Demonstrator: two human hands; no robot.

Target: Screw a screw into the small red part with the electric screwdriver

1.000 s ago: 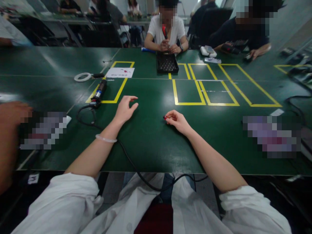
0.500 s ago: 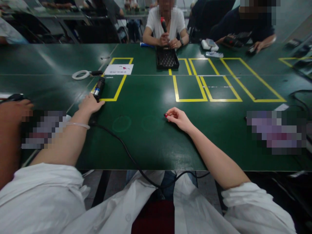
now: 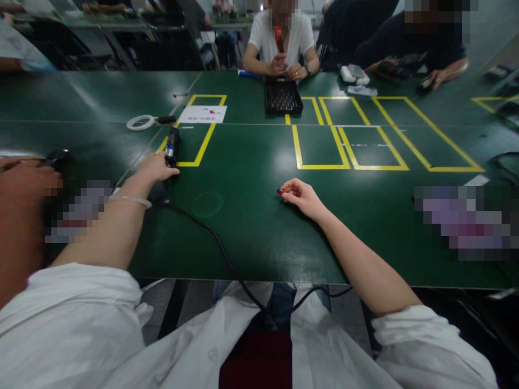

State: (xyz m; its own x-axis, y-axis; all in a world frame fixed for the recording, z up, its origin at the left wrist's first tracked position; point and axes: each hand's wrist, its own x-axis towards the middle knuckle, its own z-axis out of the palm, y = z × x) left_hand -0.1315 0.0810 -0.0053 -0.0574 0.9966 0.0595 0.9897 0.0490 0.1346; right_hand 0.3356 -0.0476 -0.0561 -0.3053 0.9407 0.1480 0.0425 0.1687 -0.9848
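My left hand (image 3: 153,168) is at the near end of a dark cylindrical tool (image 3: 172,147) with blue and silver bands. Its thumb and fingers close round that end; the palm side is hidden. The tool points away from me, beside yellow tape. Under this wrist a black cable (image 3: 211,229) emerges and runs over the table's near edge. Whether it joins the tool is hidden. My right hand (image 3: 302,197), just above or resting on the green table (image 3: 251,243), pinches a small red and black piece (image 3: 280,192), mostly covered by the fingertips.
A white card (image 3: 203,114) and a coiled white cord (image 3: 141,123) lie beyond my left hand. Across the table a person works over a black tray (image 3: 284,100). Another person's arm (image 3: 24,194) reaches in at far left. Blurred-out items lie left and right.
The view has shifted slightly, so most things sit a little further right. The banded tool has turned slightly at my left hand. My right hand keeps its pinch on the red and black piece.
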